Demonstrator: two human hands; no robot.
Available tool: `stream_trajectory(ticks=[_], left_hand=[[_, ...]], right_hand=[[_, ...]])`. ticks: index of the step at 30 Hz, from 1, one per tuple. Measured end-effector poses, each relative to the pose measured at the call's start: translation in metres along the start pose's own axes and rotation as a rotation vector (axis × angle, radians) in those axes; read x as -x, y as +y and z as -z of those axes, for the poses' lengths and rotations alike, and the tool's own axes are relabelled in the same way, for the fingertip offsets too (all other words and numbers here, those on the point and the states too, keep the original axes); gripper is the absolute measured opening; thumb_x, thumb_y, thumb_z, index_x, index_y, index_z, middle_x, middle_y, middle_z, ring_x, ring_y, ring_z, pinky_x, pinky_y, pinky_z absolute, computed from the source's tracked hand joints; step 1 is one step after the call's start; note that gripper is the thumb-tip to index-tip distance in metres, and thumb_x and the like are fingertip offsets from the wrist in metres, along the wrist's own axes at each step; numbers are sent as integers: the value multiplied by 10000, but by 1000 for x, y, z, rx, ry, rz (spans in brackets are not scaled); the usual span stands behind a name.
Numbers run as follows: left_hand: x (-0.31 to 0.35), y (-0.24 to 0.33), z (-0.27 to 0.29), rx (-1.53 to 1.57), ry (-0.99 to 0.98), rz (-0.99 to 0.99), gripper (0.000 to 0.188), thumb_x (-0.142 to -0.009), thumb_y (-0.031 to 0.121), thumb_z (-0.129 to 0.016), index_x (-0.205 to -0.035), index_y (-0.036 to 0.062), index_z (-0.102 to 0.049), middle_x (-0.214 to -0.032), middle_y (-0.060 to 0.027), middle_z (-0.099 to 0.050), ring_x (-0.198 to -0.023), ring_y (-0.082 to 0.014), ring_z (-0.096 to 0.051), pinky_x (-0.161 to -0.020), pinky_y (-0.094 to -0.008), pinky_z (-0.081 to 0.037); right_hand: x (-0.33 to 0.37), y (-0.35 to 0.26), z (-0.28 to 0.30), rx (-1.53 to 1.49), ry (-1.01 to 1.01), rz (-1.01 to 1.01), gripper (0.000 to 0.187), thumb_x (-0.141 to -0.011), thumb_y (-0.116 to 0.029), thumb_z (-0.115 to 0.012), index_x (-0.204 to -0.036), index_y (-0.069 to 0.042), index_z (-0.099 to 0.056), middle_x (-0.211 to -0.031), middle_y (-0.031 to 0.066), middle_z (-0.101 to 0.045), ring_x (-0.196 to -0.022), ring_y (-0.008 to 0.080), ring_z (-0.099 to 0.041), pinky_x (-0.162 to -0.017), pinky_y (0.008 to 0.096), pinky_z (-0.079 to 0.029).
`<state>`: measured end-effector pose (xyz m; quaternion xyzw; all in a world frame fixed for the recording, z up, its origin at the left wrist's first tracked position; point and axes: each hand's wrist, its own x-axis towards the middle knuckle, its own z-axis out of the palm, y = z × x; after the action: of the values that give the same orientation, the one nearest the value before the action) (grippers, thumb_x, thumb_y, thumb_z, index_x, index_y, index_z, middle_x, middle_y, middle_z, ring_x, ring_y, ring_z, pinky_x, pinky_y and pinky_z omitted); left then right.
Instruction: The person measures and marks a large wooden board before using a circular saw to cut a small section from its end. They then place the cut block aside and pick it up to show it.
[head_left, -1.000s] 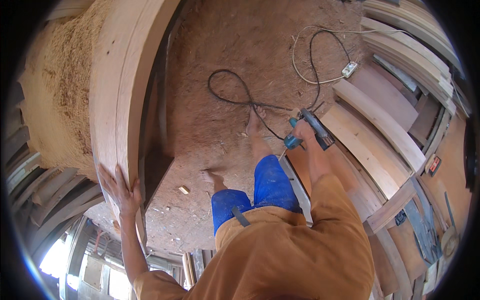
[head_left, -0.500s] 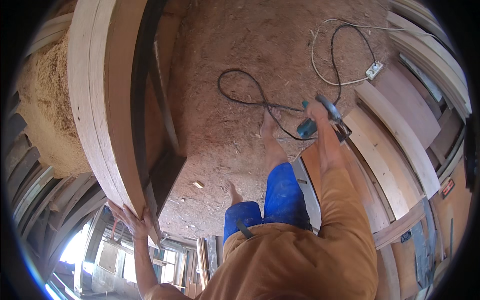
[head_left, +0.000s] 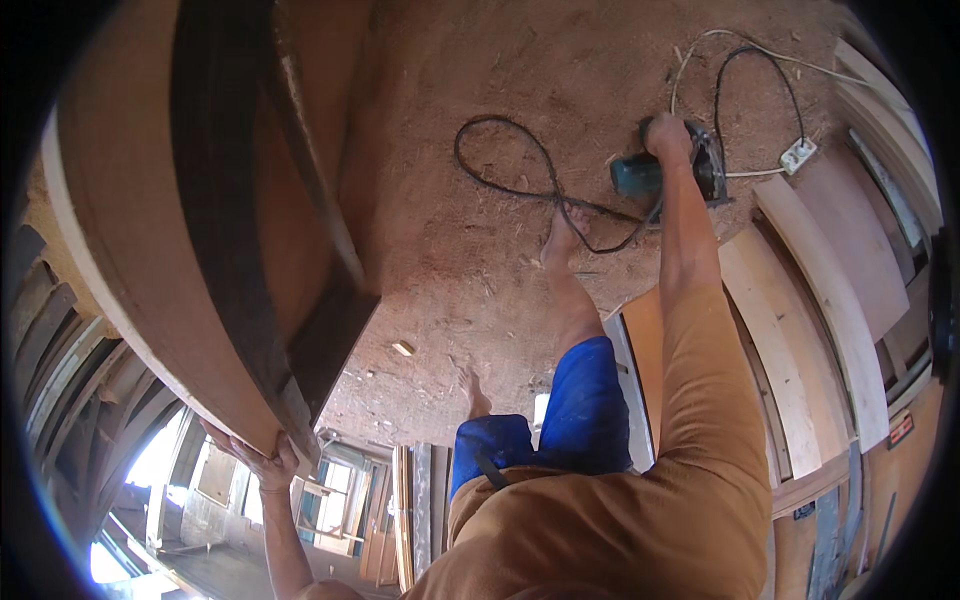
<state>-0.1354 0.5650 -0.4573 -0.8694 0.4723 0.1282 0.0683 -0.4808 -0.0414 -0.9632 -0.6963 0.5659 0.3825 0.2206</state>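
Note:
On the left, my left hand (head_left: 258, 458) holds the near end of a thick wooden beam (head_left: 135, 200), its fingers against the pale edge and the thumb towards the inner side. The beam's broad brown face is turned towards me, beside a dark band of wood. Out to the right, my right hand (head_left: 668, 138) is closed round the handle of a teal and black circular saw (head_left: 637, 176). This saw is low, over or on the dusty floor; whether it touches cannot be told. Its black cord (head_left: 507, 190) loops over the floor to my right foot.
A white power strip (head_left: 798, 156) lies on the floor at the far right with a pale cable. Boards (head_left: 825, 290) are stacked along the right. More planks (head_left: 75, 400) lean at the left. A small wood offcut (head_left: 402, 348) lies near my left foot.
My right hand has moved the circular saw farther forward. The beam has tilted, showing more of its brown face and less of its pale top; my left hand stays at its end.

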Motion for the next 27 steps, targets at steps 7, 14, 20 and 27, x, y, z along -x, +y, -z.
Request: stream_trajectory(ticks=[7, 14, 20, 27], left_hand=[[4, -6, -3, 52, 16, -15, 935, -992, 318, -628, -1687, 223, -10, -1685, -349, -38, -1527, -597, -119, -1182, -708, -190], [-10, 6, 2, -23, 65, -49, 899, -1007, 368, -613, -1691, 232, -46, -1663, -381, -107, -1502, -613, -189, -1158, -717, -223], [-17, 2, 8, -9, 50, -28, 1003, -919, 324, -705, -1685, 324, -56, -1665, -388, -76, -1503, -626, -159, -1141, -769, -212], [-17, 4, 7, 43, 122, -56, 988, -887, 227, -722, -1685, 266, -141, -1671, -379, -76, -1497, -616, -182, -1172, -720, -222]], right_hand=[[3, -15, -35, 6, 52, 166, 454, -939, -127, -595, -1393, -136, -592, -1487, 331, -483, -1305, 512, -553, -1082, 532, -493], [52, -23, -13, -112, 11, 116, 637, -934, -123, -586, -1548, -163, -419, -1534, 310, -437, -1361, 506, -498, -1124, 535, -452], [63, 2, -30, -217, 98, 272, 743, -885, -211, -705, -1533, 1, -408, -1379, 347, -571, -1299, 483, -547, -1104, 483, -460], [135, -21, 5, -192, 23, 248, 708, -897, -271, -700, -1473, 57, -452, -1366, 345, -591, -1304, 460, -565, -1111, 466, -462]])
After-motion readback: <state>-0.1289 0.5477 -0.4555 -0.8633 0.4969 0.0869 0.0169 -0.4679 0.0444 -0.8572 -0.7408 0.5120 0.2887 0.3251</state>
